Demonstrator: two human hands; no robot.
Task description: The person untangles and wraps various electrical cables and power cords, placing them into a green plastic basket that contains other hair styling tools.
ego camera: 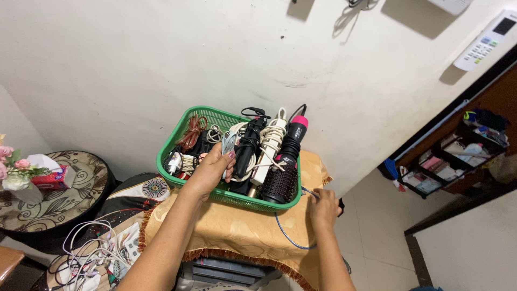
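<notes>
The left hand reaches into the basket, pinching a grey clip. The right hand, beside the basket's right corner, grips a blue cable trailing down over the bench.

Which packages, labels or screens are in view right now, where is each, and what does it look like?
Remote control: mounted on the wall, upper right; long, white, small dark screen at its top.
Tissue pack: on the round patterned table, far left; red and blue, white tissue sticking up.
Bottles and packets: on the dark rack, right; too small to tell.
</notes>
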